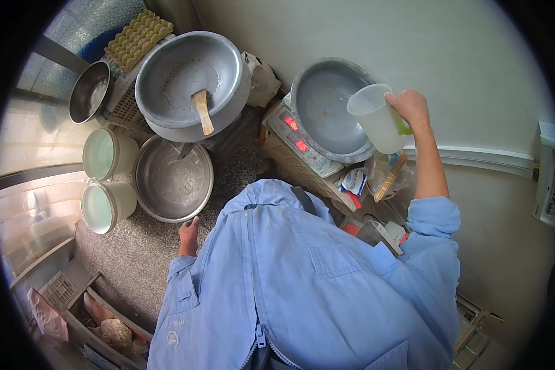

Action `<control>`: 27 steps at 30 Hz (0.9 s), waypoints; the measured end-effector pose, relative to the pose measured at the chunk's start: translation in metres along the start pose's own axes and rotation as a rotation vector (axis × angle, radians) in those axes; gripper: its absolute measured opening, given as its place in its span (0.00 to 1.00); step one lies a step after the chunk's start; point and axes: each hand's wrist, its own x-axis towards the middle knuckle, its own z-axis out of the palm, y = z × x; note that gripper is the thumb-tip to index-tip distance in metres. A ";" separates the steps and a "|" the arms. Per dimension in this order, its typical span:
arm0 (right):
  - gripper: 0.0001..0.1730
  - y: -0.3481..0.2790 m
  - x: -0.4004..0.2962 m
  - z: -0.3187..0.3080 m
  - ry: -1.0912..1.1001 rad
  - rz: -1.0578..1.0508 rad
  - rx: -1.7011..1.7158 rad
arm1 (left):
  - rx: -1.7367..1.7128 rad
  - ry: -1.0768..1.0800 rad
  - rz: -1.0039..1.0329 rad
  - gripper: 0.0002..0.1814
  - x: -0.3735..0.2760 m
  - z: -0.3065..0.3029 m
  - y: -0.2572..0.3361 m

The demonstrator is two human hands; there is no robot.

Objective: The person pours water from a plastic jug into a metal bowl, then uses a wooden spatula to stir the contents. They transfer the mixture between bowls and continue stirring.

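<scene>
My right hand [409, 108] grips the green handle of a translucent plastic measuring jug [374, 125]. The jug is slightly tilted at the right rim of a wide grey metal basin [328, 101], which sits on a scale [282, 122] with lit red digits. Low on the left, my left hand [189, 236] is at the near rim of a shallow metal basin [173, 180]. Part of that hand is hidden, and whether it grips the rim is unclear.
Two white buckets [120, 203] stand left of the shallow basin. Beyond it, a flat wooden paddle [201, 108] rests in a big metal basin [189, 69]. An egg tray [138, 39] and a steel bowl [90, 92] are at upper left. A bamboo whisk [391, 178] lies by the scale.
</scene>
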 end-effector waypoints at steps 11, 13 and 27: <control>0.29 0.003 -0.005 -0.006 0.046 -0.006 0.148 | -0.014 -0.010 0.019 0.26 0.009 0.001 -0.012; 0.30 0.007 -0.009 -0.005 0.050 0.065 0.319 | -0.010 -0.002 0.017 0.26 0.009 0.002 -0.012; 0.17 0.057 -0.014 0.038 0.246 0.231 1.172 | -0.074 0.009 -0.025 0.29 0.033 0.004 -0.035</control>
